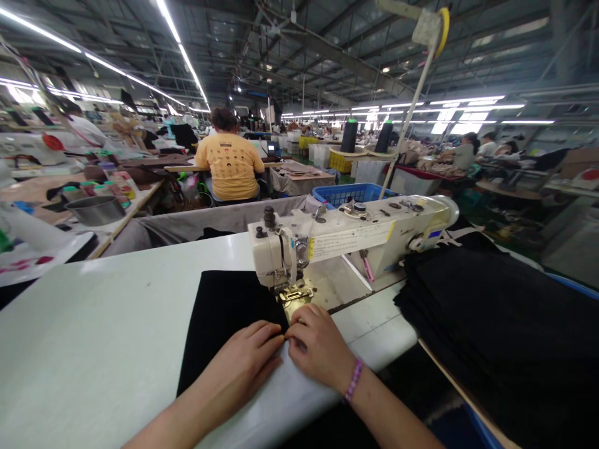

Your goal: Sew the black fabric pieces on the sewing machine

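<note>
A black fabric piece (219,312) lies flat on the pale table, its right edge at the needle area of a white sewing machine (355,227). My left hand (248,355) rests on the fabric near its lower right edge, thumb and fingertips closed on that edge. Just to the right, my right hand (318,343), with a purple bracelet at the wrist, pinches the same edge in front of the brass needle plate (297,296). The fingertips of both hands nearly meet.
Black fabric pieces (505,312) are stacked to the right. Behind the machine are a blue basket (350,193) and a thread stand pole (409,118). A person in a yellow shirt (230,165) sits ahead. A metal bowl (96,210) stands at the left.
</note>
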Demonstrator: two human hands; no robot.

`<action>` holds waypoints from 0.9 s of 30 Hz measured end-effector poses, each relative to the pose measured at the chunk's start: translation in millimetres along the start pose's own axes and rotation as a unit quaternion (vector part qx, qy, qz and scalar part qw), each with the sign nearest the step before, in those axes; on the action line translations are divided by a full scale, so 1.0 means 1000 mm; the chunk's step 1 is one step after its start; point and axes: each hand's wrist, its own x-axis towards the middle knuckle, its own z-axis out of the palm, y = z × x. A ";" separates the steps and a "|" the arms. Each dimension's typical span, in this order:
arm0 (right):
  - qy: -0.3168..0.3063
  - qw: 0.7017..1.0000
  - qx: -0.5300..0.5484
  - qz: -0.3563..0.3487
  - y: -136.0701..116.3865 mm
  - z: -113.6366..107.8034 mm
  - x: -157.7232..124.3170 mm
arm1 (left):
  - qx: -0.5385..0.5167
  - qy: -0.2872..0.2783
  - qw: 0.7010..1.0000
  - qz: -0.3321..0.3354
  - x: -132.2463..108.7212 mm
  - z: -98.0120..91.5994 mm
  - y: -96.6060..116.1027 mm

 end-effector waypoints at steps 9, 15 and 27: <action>-0.023 0.999 -0.040 0.024 0.010 0.006 0.037 | -0.040 -0.024 0.997 -0.054 0.024 -0.001 -0.049; -0.010 0.999 -0.024 0.048 -0.010 0.006 0.009 | -0.048 0.007 0.996 -0.079 0.026 0.003 -0.064; 0.025 0.999 0.033 0.001 -0.023 0.014 -0.022 | 0.019 0.016 0.967 -0.253 0.005 -0.002 -0.025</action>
